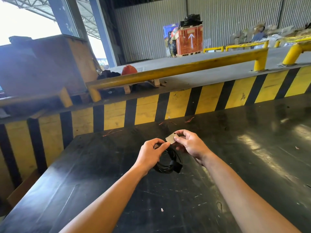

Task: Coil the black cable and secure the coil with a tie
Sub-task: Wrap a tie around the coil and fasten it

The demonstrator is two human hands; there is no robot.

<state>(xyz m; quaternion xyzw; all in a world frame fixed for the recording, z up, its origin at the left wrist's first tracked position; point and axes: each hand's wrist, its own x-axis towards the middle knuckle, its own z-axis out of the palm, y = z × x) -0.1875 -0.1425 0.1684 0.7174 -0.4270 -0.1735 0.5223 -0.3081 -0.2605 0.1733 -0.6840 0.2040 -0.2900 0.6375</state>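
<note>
The black cable (166,163) hangs as a small coil just above the black table (252,157), with a black plug end at its lower right. My left hand (151,153) pinches the top of the coil between thumb and fingers. My right hand (191,143) sits just to the right of it, fingers closed on a small pale tan tag (170,139) with a thin reddish wire tie at its top edge. The tag touches my left fingertips. A black band wraps one side of the coil near the plug.
Thin red wire pieces (111,132) lie along the table's far edge. Behind stands a yellow and black striped barrier (210,100) with a yellow rail (176,69). A small white scrap (162,210) lies on the near table. Wooden crates stand at the far left.
</note>
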